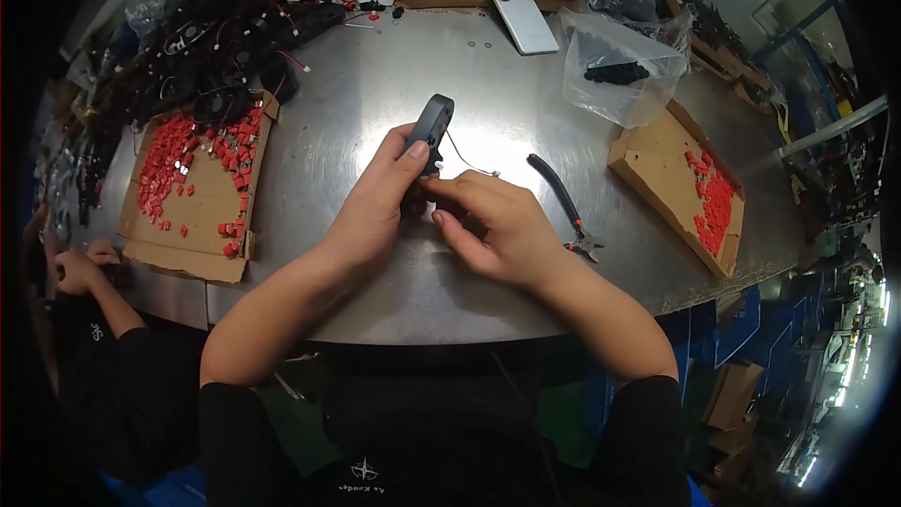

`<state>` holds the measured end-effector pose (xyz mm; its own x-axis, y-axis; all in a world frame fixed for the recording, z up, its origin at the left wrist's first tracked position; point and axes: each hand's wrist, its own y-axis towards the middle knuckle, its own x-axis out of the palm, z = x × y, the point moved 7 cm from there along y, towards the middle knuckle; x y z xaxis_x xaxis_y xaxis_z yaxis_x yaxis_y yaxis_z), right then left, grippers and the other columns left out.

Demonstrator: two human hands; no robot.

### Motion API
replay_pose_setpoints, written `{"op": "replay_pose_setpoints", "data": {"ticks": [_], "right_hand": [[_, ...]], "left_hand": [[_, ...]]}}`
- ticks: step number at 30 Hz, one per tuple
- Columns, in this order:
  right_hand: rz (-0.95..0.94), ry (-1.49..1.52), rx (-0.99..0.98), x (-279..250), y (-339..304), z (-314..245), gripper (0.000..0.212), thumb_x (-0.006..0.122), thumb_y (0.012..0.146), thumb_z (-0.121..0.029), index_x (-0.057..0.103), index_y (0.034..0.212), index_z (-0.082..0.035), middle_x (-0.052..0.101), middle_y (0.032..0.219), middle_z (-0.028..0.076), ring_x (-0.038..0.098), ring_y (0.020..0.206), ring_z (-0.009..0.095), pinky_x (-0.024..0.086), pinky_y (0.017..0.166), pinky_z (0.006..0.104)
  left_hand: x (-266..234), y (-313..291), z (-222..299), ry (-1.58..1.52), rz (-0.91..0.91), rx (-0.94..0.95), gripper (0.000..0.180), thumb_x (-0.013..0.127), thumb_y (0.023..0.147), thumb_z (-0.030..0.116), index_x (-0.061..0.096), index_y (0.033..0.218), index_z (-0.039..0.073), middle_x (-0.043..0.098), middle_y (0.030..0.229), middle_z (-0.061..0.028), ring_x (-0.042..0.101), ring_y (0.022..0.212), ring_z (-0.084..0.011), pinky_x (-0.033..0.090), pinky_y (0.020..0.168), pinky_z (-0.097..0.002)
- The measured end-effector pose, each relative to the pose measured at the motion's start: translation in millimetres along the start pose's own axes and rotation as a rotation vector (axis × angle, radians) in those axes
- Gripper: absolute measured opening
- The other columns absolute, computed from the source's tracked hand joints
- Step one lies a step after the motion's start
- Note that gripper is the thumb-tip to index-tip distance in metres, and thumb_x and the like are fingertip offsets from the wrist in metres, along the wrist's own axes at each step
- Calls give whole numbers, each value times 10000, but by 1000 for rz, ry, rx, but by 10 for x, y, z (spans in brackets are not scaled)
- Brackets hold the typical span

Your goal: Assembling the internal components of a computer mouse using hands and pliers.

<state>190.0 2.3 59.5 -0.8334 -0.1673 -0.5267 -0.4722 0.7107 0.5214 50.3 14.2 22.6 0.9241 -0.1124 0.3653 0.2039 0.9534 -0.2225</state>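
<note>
My left hand (375, 197) is closed around a dark grey, rounded plastic housing (434, 124), tilted upright over the metal table. The thumb presses on the housing's side, near a small white part (438, 165). A thin wire (458, 148) runs from the housing toward the right and ends in a small plug. At the lower end of the housing, my right hand (507, 225) has its fingers bent together; whatever they pinch is hidden or too small to name. Just right of that hand, cutting pliers (558, 192) with black handles lie on the table.
Cardboard trays of small red parts stand at left (183, 258) and right (657, 155). Black wired parts (225, 47) are heaped far left. A white phone (522, 19) and a clear plastic bag (624, 70) lie at the back. A co-worker's hand (80, 270) shows at far left.
</note>
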Motion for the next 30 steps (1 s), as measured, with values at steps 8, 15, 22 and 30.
{"op": "replay_pose_setpoints", "data": {"ticks": [8, 15, 22, 30], "right_hand": [[275, -195, 9, -666, 19, 122, 330, 654, 856, -16, 718, 1178, 13, 733, 953, 141, 714, 879, 278, 560, 813, 356], [-218, -165, -12, -219, 81, 226, 651, 674, 863, -140, 537, 1483, 1, 570, 1382, 233, 561, 1275, 393, 481, 1071, 447], [-396, -182, -59, -67, 60, 323, 763, 849, 819, -362, 567, 1415, 21, 617, 1194, 188, 600, 1099, 362, 484, 956, 438], [-425, -171, 22, 38, 52, 438, 681, 888, 769, -430, 666, 1264, -19, 629, 944, 126, 621, 871, 331, 481, 807, 424]], "left_hand": [[114, -67, 299, 1140, -74, 582, 437, 675, 966, 178, 578, 1380, 81, 554, 1128, -216, 596, 1020, -386, 505, 897, -432], [317, -190, -29, 1619, -312, 802, 481, 752, 862, 211, 610, 1300, 74, 545, 1088, -150, 560, 932, -331, 492, 812, -449], [238, -111, 120, 1430, -432, 764, 464, 753, 838, 194, 596, 1259, 79, 567, 1150, -145, 579, 980, -340, 499, 871, -443], [-110, 36, 174, 983, -419, 422, 668, 833, 809, 242, 494, 1346, 35, 593, 1142, -159, 588, 1050, -368, 478, 953, -464]]}}
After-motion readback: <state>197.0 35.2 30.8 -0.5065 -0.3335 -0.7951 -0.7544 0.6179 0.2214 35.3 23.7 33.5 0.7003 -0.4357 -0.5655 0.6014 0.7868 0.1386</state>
